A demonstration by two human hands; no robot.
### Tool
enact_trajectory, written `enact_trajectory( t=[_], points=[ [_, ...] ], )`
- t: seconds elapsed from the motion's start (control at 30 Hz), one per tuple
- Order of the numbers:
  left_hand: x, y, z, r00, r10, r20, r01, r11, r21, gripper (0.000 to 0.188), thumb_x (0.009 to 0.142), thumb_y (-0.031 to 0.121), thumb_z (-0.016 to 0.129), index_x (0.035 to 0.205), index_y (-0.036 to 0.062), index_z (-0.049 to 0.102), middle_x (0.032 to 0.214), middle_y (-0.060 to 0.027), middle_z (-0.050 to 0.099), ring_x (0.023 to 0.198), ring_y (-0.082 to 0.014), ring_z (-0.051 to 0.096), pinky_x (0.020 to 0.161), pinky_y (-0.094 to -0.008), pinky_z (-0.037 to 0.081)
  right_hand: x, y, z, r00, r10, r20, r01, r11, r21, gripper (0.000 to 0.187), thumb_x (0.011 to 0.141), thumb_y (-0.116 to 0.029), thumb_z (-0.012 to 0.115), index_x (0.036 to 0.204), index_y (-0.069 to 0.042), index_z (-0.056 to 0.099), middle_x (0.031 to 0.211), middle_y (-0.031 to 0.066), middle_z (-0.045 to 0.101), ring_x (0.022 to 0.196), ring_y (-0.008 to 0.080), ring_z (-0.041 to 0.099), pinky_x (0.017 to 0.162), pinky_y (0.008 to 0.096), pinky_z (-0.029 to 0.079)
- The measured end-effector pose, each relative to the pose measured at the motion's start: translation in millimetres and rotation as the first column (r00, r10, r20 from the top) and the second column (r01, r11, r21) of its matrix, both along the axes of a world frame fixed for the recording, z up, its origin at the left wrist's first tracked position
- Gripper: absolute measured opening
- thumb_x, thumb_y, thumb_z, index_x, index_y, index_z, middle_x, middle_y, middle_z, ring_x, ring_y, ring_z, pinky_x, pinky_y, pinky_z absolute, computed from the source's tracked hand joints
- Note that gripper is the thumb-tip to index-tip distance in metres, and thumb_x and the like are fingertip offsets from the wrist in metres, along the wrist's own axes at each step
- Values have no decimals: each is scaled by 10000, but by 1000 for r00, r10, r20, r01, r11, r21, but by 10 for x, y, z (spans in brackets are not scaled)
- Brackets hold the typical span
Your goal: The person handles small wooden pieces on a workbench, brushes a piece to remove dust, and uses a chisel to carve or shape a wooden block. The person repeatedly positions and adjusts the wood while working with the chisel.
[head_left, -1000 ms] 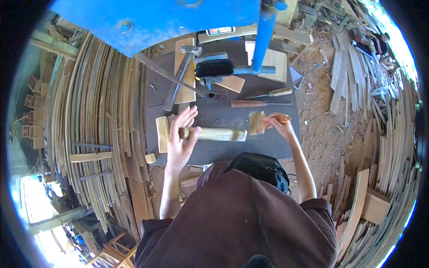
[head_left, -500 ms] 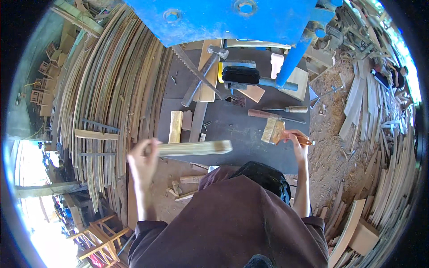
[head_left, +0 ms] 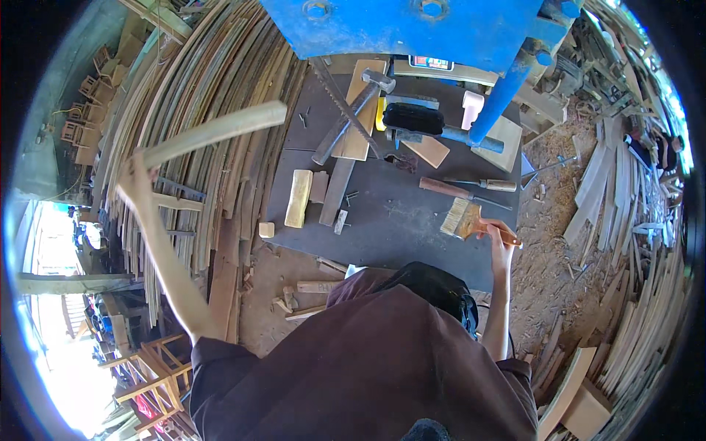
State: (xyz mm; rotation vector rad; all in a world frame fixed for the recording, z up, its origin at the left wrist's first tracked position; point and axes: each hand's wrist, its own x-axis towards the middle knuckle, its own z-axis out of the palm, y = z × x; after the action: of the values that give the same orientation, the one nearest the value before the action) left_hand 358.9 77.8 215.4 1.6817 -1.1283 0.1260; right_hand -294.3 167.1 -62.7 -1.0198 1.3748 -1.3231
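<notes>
My left hand (head_left: 138, 178) is stretched far out to the left, closed around one end of a long pale wooden strip (head_left: 217, 132). The strip points up and to the right, raised over the stacked boards at the left. At the table's right edge, my right hand (head_left: 500, 237) grips the handle of a wide paintbrush (head_left: 465, 219), its pale bristles turned left over the dark tabletop (head_left: 390, 235). Just beyond the brush are a wooden-handled chisel (head_left: 448, 189) and a thin tool with a wooden handle (head_left: 500, 185).
A hammer (head_left: 353, 117) and a handsaw (head_left: 338, 103) cross at the table's far left. Short wood blocks (head_left: 298, 198) lie nearer. A blue machine (head_left: 397, 22) overhangs the back. Long boards (head_left: 198, 88) are stacked at left; shavings cover the floor (head_left: 544, 250) at right.
My left hand has swung outward and up to the left, carrying the wooden strip off the table area. The right hand and brush have hardly moved. The view has shifted slightly.
</notes>
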Motion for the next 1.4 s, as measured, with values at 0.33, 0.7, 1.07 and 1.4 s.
enact_trajectory(
  t=[0.33, 0.7, 1.07, 1.4],
  points=[
    [-725, -1562, -2103, 736, -36, -677, -91, 984, -152, 331, 828, 191, 713, 645, -5, 518, 602, -125, 628, 443, -142, 559, 387, -256, 399, -289, 401, -17, 993, -117, 19, 118, 993, -30, 199, 914, -97, 566, 969, 26, 712, 849, 106, 704, 701, 172, 633, 708, 287, 499],
    [-1105, -1694, -3159, 516, -6, -857, -62, 997, -45, 395, 892, 302, 711, 724, -32, 583, 716, -166, 675, 526, -176, 627, 445, -245, 456, -456, 1084, -320, 895, -357, 269, 360, 932, 40, 230, 928, -125, 565, 1014, 48, 691, 938, 122, 700, 811, 182, 644, 742, 294, 506],
    [-763, -1534, -4460, -41, -119, -992, 4, 993, -119, 450, 883, 270, 738, 1073, -80, 531, 1074, -178, 622, 840, -268, 650, 679, -320, 613, -344, 970, -281, 912, -313, 264, 298, 950, 94, 240, 925, -143, 584, 1038, 44, 682, 957, 128, 702, 816, 196, 661, 737, 306, 519],
    [-778, -1534, -4352, 367, 80, -927, 143, 980, 141, 508, 866, 174, 761, 1052, -200, 472, 1132, -244, 597, 914, -311, 678, 783, -354, 631, -251, 845, -407, 928, -268, 258, 238, 961, 139, 235, 932, -131, 569, 1041, 45, 681, 963, 142, 704, 817, 198, 662, 738, 300, 525]
  ],
)
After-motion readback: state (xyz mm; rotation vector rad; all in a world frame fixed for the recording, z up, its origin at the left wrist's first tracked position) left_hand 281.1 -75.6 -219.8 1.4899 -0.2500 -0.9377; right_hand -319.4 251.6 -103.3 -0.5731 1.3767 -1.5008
